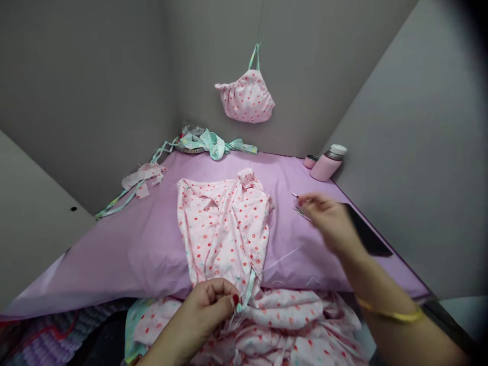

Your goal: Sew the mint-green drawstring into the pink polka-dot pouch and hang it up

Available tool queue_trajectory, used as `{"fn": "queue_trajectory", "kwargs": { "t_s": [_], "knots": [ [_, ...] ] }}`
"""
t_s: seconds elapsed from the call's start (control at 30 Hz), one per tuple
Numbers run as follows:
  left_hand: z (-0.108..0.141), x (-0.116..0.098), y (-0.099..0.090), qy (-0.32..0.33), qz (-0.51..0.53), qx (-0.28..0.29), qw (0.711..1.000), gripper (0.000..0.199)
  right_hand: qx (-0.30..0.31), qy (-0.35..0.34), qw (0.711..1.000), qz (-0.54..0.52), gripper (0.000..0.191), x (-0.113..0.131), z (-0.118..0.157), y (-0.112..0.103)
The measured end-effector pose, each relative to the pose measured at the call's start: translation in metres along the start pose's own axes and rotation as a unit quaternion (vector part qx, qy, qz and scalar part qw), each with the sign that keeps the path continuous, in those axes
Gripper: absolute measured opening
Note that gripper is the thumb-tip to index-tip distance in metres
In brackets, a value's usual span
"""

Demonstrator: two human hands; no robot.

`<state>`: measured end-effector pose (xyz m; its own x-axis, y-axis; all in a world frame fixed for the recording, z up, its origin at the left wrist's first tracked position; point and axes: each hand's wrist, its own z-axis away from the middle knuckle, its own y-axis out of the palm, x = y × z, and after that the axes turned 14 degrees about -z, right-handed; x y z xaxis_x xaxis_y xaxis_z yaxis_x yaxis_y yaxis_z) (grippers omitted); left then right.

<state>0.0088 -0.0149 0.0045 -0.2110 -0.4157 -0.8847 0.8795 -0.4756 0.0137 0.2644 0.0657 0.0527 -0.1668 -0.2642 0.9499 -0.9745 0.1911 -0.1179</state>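
Pink fabric with red dots (224,229) lies on the purple cloth-covered table and hangs over its front edge, with more of it bunched below. At that edge my left hand (215,305) pinches the end of a narrow mint-green strip (249,287), where loose white threads show. My right hand (324,216) is over the right side of the table, blurred, its fingers drawn together around a small thin metal object (295,195). Just beneath those fingers lies another slim metal item (302,214). A fine thread (282,257) runs up and right from the strip.
A pink bottle with a white cap (327,163) and a small pink container (310,161) stand at the back right. A dark flat object (368,231) lies by the right edge. Mint-green strips (217,145) and scraps (145,178) lie back left. A dotted pouch (247,99) hangs on the wall.
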Motion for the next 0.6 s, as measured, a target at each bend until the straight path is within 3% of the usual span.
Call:
{"fn": "queue_trajectory", "kwargs": {
  "t_s": [0.03, 0.07, 0.1, 0.17, 0.2, 0.37, 0.5, 0.6],
  "knots": [
    [-0.001, -0.001, 0.000, -0.001, -0.003, 0.002, 1.000, 0.031, 0.080, 0.042, 0.996, -0.007, 0.024, -0.002, 0.017, 0.016],
    [-0.002, -0.001, 0.001, -0.001, -0.006, 0.004, 1.000, 0.031, 0.223, 0.138, 0.964, -0.034, 0.025, -0.004, 0.033, 0.032],
    [-0.002, -0.001, 0.001, -0.002, -0.010, 0.005, 1.000, 0.031, 0.317, 0.201, 0.924, -0.064, 0.026, -0.005, 0.047, 0.046],
    [-0.002, -0.002, 0.001, -0.001, -0.017, 0.002, 1.000, 0.031, 0.421, 0.239, 0.870, -0.092, 0.019, -0.005, 0.065, 0.063],
    [-0.002, -0.003, 0.001, -0.001, -0.018, 0.000, 1.000, 0.031, 0.429, 0.236, 0.865, -0.106, 0.021, -0.005, 0.069, 0.066],
    [0.002, -0.004, 0.003, 0.006, -0.011, 0.001, 1.000, 0.030, 0.337, 0.201, 0.913, -0.114, 0.031, -0.003, 0.060, 0.057],
    [0.002, -0.003, 0.004, 0.011, -0.004, 0.004, 1.000, 0.028, 0.218, 0.052, 0.974, 0.040, 0.030, -0.004, 0.045, 0.041],
    [0.002, -0.002, 0.003, 0.013, -0.005, 0.002, 1.000, 0.029, 0.116, -0.037, 0.980, 0.156, 0.026, -0.002, 0.033, 0.024]
  ]
}}
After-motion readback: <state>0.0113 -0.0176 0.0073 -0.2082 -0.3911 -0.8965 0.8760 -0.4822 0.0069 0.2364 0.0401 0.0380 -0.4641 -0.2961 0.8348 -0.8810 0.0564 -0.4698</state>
